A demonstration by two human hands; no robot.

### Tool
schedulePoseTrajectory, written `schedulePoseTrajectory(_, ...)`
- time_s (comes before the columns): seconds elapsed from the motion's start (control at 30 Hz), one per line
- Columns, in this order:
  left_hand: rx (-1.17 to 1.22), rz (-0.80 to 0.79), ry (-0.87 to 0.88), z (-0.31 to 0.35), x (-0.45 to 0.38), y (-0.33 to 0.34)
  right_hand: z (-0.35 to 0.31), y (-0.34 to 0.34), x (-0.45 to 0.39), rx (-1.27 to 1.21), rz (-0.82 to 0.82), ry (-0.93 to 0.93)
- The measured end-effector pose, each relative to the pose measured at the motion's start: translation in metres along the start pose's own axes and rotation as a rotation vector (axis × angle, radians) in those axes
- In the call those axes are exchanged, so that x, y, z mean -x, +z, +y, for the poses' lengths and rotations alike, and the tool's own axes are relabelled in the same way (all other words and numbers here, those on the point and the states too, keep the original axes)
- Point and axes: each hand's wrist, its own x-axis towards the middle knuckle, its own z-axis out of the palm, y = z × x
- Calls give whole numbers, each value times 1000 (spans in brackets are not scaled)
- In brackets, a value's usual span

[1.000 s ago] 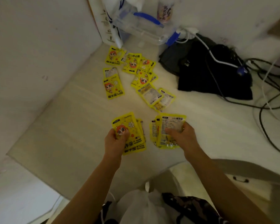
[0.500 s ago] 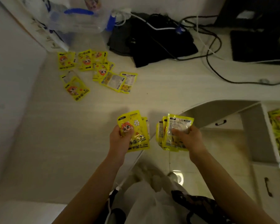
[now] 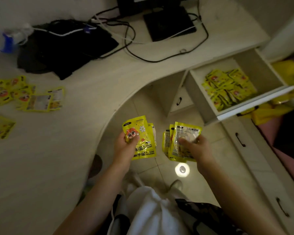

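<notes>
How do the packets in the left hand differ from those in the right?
The left packets show the front with a cartoon face; the right packets show the back with small text. The left packets tilt top-left, the right packets top-right. All are yellow.

Mounted on the head, wide-angle; aimed forward and steeply down; close above left hand [image 3: 125,147] and right hand [image 3: 198,149], desk [image 3: 58,150] at left.

The front yellow packet [image 3: 141,133] in the left hand [image 3: 126,148] is showing "手宝" and "HAND WARMER" in black, and the second packet [image 3: 143,154] just below it is repeating both. The fine print on the reversed packet [image 3: 187,131] in the right hand [image 3: 196,147] is blurring past reading.
</notes>
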Motion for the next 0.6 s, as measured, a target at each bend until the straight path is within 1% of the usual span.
schedulePoseTrajectory(0.1, -23, -79, 1, -7, 21, 59, 6, -61, 0, -52, 60, 30)
schedulePoseTrajectory(0.3, -110, -185, 15, -18, 45, 170, 18, -166, -9, -123, 159, 69)
schedulePoseTrajectory(0.43, -138, -246, 42, -15, 55, 224, 18, -213, -19, -161, 200, 89)
schedulePoseTrajectory(0.6, -152, -271, 38, -5, 54, 269, 9, -250, -39, -209, 237, 114)
